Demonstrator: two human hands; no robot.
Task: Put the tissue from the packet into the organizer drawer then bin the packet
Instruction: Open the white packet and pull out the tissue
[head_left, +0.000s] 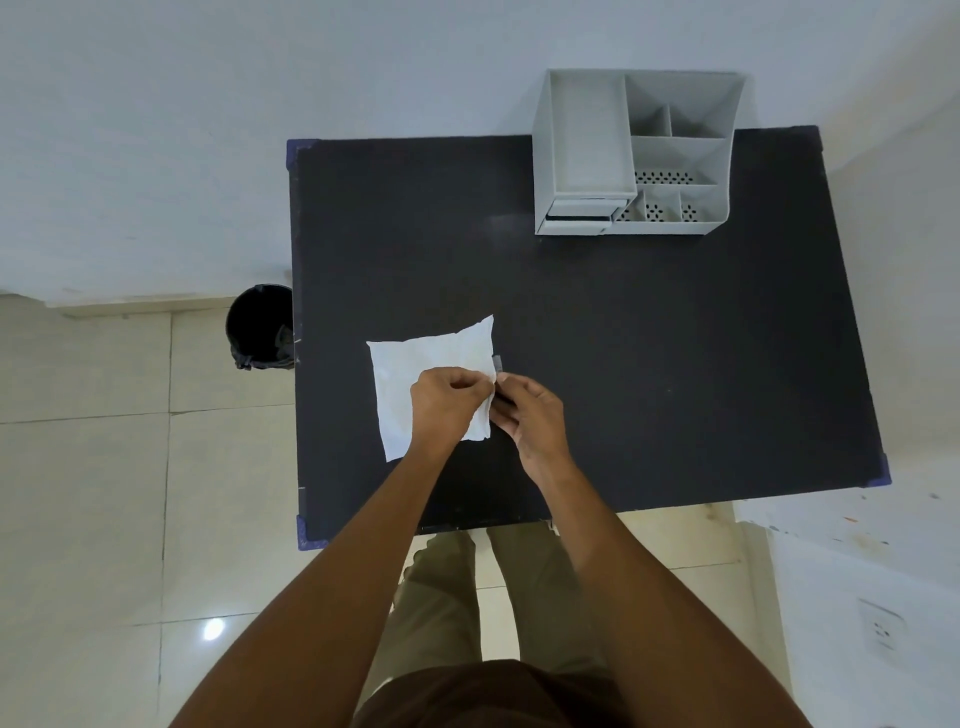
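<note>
— Since there is only the head view to go by, what have you got hold of?

— My left hand (451, 402) is pinching the right edge of the thin white paper tissue (415, 374), which is spread open and crumpled just above the black tabletop (675, 364), at about seven o'clock from the table's middle. My right hand (530, 415) is closed round a small dark packet (500, 387); only a sliver of it shows between my fingers, touching the tissue's edge.

— How will the tissue handle?

— I judge it very light, limp and easy to tear. I'd fold it and take it by a bunched edge, not a single corner.

— And where does it go?

— To the grey plastic desk organizer (639, 150) at one o'clock, well away from my hands. Its small drawer (579, 214) sits at the lower left front and looks pulled out a little. The black round bin (260, 327) stands on the floor at nine o'clock, just beside the table's left edge, for the packet.
</note>
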